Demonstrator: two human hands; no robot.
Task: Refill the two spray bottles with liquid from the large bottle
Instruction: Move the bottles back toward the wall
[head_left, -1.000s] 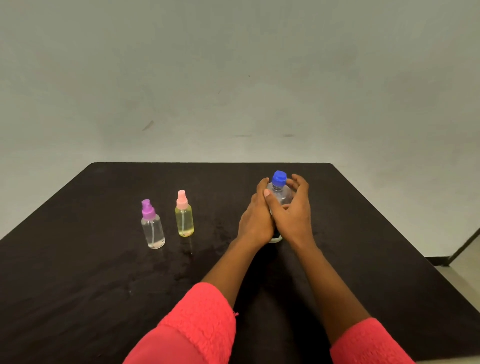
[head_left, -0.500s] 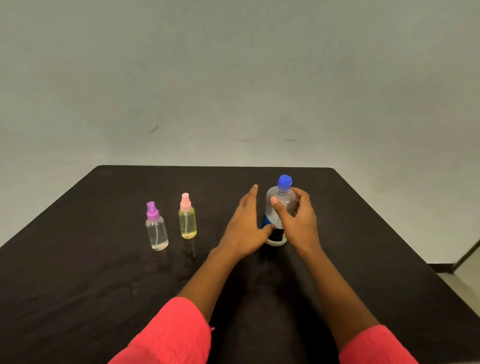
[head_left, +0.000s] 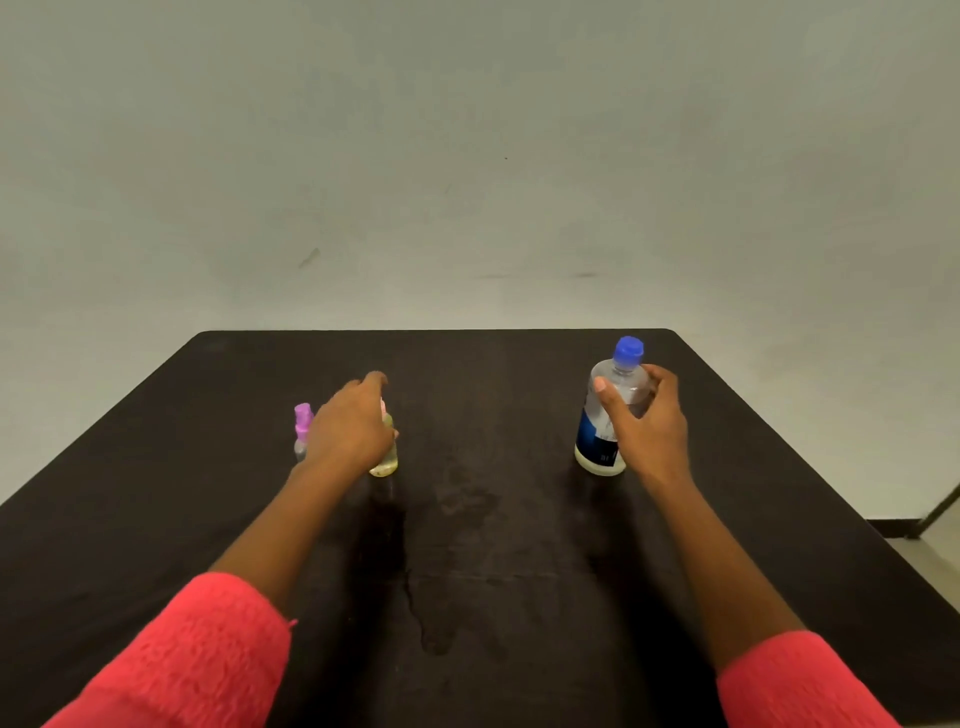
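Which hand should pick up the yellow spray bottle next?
Left. The left hand is at the yellow spray bottle; the right hand grips the large bottle, well apart from it.

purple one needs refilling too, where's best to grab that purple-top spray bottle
Grip the clear body of the purple-top spray bottle below its pump head, coming from its left. It stands upright, and the yellow spray bottle and the left hand crowd its right side, so fingers probably only fit from the left.
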